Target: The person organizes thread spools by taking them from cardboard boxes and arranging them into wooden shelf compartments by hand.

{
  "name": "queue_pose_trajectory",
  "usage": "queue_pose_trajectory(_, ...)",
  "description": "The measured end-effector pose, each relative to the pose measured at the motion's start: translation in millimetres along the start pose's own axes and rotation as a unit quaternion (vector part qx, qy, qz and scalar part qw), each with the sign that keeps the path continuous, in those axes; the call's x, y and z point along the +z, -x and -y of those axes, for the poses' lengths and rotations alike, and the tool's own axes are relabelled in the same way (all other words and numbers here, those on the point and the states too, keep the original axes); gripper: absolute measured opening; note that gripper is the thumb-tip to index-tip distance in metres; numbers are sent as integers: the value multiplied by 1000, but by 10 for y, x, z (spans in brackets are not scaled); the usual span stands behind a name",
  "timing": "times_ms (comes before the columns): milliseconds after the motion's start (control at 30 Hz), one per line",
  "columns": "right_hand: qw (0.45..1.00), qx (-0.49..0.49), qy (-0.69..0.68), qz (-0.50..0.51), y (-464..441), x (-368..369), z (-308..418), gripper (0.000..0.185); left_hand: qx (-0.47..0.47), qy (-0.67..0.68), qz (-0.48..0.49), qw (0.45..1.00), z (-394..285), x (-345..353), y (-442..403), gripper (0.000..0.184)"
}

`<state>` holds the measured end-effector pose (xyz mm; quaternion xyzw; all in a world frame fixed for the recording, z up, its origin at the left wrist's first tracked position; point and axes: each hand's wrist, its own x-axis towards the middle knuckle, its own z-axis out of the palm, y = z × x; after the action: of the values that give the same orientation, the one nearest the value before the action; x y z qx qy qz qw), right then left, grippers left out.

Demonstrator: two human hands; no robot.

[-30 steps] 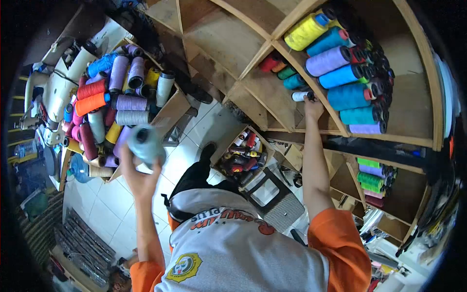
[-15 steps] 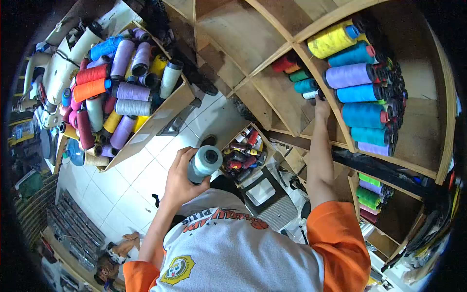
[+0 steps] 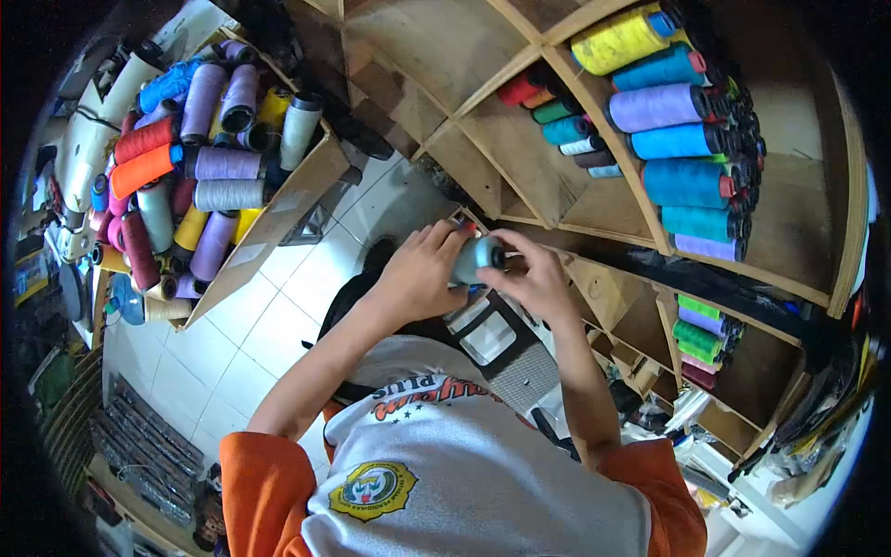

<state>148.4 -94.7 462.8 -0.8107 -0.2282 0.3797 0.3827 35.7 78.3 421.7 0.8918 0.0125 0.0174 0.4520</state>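
A pale blue-green thread spool (image 3: pixel 471 259) is held in front of my chest, tilted with its dark end toward the right. My left hand (image 3: pixel 418 274) is wrapped round its left side, with the fingers over the top. Thumb and fingers of my right hand (image 3: pixel 540 283) close on the dark end from the other side. Behind the hands, a box of small spools (image 3: pixel 464 221) is mostly covered.
Up ahead is a wooden shelf (image 3: pixel 524 176); one compartment holds a short column of spools (image 3: pixel 560 110), another a stack of colourful spools (image 3: pixel 676 181). A cardboard box (image 3: pixel 264 227) heaped with thread spools (image 3: pixel 227 165) stands on the left. White floor tiles (image 3: pixel 278 316) lie below.
My right hand has left the shelf compartment and come back to the spool in my left hand. A light blue spool now shows at the column's near end. My left hand moved up and right.
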Motion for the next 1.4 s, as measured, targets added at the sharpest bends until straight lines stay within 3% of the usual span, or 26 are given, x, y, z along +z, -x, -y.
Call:
queue_pose_trajectory(67,994,-8,32,-101,-56,-134,-216,56,29,-15,-39,999,-45,60,-93,86)
queue_pose_trajectory(100,987,25,57,-148,-155,-256,-531,52,22,-4,-23,999,-102,-1,-122,93)
queue_pose_trajectory(133,985,70,-1,-155,-222,-410,-280,48,4,6,-41,999,-97,-31,-116,92)
queue_pose_trajectory(167,968,98,124,-196,-354,-644,-516,43,-15,16,-56,998,-70,-61,-76,91)
queue_pose_trajectory(200,952,117,143,-243,-491,-814,-642,40,-33,26,-71,997,-27,-88,-24,91)
queue_pose_trajectory(267,893,170,292,-297,-745,-1184,-783,52,-79,58,-77,992,123,-185,126,85)
queue_pose_trajectory(333,907,97,241,-331,-1083,-1672,-1654,59,-127,43,-92,987,225,-320,317,84)
queue_pose_trajectory(433,839,76,397,-364,-1513,-2069,-2492,56,-192,10,-131,973,390,-455,603,80)
queue_pose_trajectory(667,825,178,451,-290,-1716,-2043,-2252,55,-236,-9,-244,941,531,-597,993,65)
queue_pose_trajectory(767,819,199,462,-275,-1698,-2042,-2262,55,-212,-8,-284,935,616,-560,1107,59)
queue_pose_trajectory(933,829,229,450,-240,-1678,-2140,-2329,55,-193,-61,-385,900,446,-920,1233,32)
queue_pose_trajectory(1000,833,244,430,-249,-1605,-2087,-2279,54,-204,-107,-453,862,438,-1224,1327,24)
queue_pose_trajectory(1067,835,236,395,-302,-1442,-1828,-2071,59,-193,-251,-495,809,533,-1547,1468,26)
queue_pose_trajectory(1167,819,150,407,-375,-1178,-1267,-1688,62,-284,-334,-511,739,601,-1849,1621,33)
queue_pose_trajectory(1267,851,205,379,-299,-981,-777,-1316,61,-331,-477,-500,642,884,-2027,1764,46)
queue_pose_trajectory(1367,879,227,337,-249,-904,-450,-1212,65,-490,-380,-435,653,1182,-2137,1873,51)
queue_pose_trajectory(1400,890,214,320,-246,-900,-365,-1222,65,-503,-359,-413,669,1236,-2136,1905,52)
